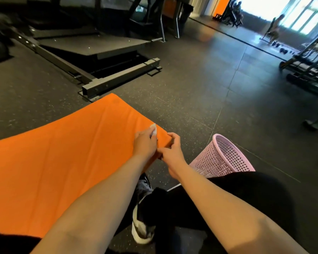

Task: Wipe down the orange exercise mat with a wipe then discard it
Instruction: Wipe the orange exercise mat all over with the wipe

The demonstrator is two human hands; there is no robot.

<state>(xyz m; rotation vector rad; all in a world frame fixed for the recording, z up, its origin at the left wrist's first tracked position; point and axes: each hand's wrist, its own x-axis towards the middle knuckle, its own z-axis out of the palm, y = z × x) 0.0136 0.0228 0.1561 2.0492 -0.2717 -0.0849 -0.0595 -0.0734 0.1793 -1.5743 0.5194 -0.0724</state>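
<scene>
Beneath both hands: orange exercise mat [53, 162], spread on dark speckled floor [200, 85]. Just right of the right hand [170, 151]: pink mesh wastebasket [226, 158]. Mat edge is pinched by the right hand. White wipe [153, 128] is held in the left hand [145, 143], pressed to the mat beside that edge.

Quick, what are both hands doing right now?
Left hand: holds the wipe on the orange mat.
Right hand: grips the mat's edge.

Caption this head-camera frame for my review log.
Left hand holds a white wipe on the orange mat; right hand grips its edge; pink basket nearby.
</scene>
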